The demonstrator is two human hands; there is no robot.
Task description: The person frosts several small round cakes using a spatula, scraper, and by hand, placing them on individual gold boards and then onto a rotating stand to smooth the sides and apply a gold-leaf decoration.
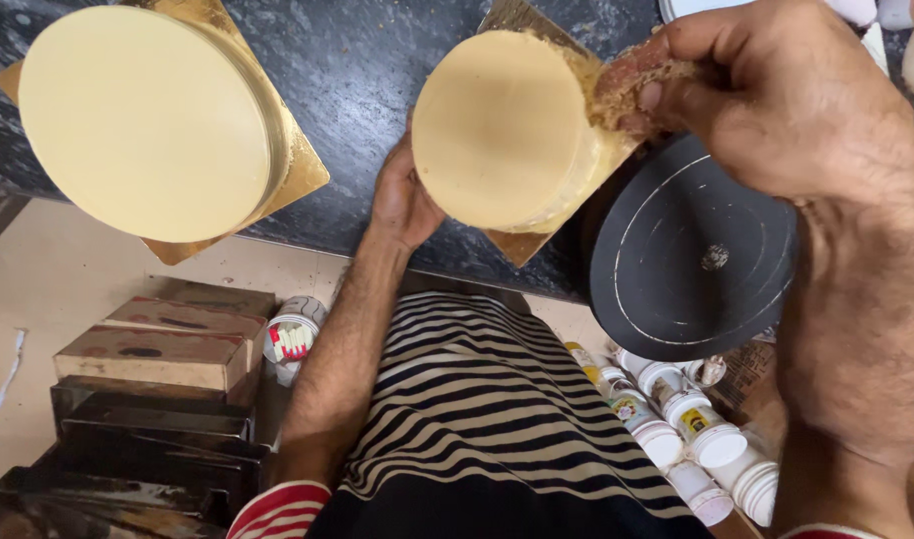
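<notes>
Both hands (402, 200) (776, 95) cupped against small cake (497, 125)

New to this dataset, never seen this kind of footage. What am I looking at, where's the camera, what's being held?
There is no machine here: a person works with two bare hands, and the single camera sits on their head, looking down past a striped shirt.

On the dark marble counter lie two round cream-coloured cakes on gold boards. The left hand steadies the nearer cake; the right hand presses brown crumbs against its side. The second cake sits untouched. A black turntable stands to the right, with small white-lidded jars below it.
</notes>
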